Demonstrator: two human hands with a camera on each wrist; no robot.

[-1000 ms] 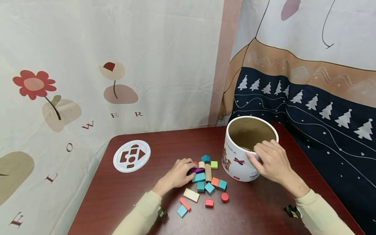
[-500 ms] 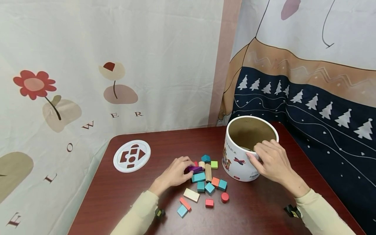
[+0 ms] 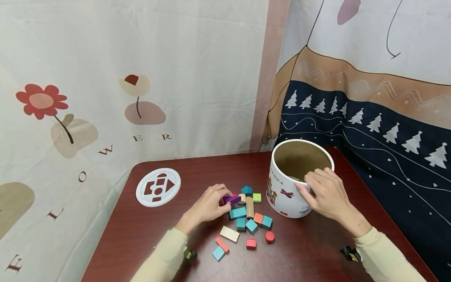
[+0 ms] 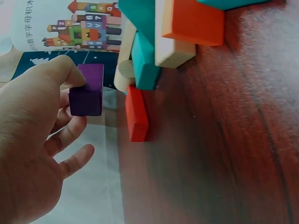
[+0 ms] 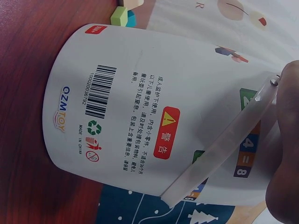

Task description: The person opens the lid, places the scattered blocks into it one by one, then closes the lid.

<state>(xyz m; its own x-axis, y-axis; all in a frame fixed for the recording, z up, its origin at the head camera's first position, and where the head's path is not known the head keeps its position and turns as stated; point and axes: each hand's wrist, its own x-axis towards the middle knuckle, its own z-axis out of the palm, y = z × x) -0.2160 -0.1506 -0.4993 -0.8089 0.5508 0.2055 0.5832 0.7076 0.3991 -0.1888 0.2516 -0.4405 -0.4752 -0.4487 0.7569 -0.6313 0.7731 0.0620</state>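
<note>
A purple block (image 3: pixel 232 200) is pinched between the thumb and fingers of my left hand (image 3: pixel 206 205), at the left edge of a cluster of toy blocks. In the left wrist view the purple block (image 4: pixel 88 95) appears raised off the table, and the ring and little fingers stay free of it. My right hand (image 3: pixel 325 194) grips the near right rim of a white toy-block bucket (image 3: pixel 287 201), thumb outside and fingers over the edge. Its printed side (image 5: pixel 121 116) and a pale strap handle (image 5: pixel 215 147) fill the right wrist view. The bucket stands upright; its floor is hidden.
Several loose blocks lie between my hands, among them a teal block (image 3: pixel 238 212), a tan plank (image 3: pixel 249 207), a green block (image 3: pixel 257 197) and a red cylinder (image 3: pixel 269 237). A white lid with shaped cutouts (image 3: pixel 144 199) lies at the table's back left. Printed curtains border the table.
My left hand has shifted a little left and away from me, drawing the purple block left from the cluster. The right hand and the bucket have stayed in place.
</note>
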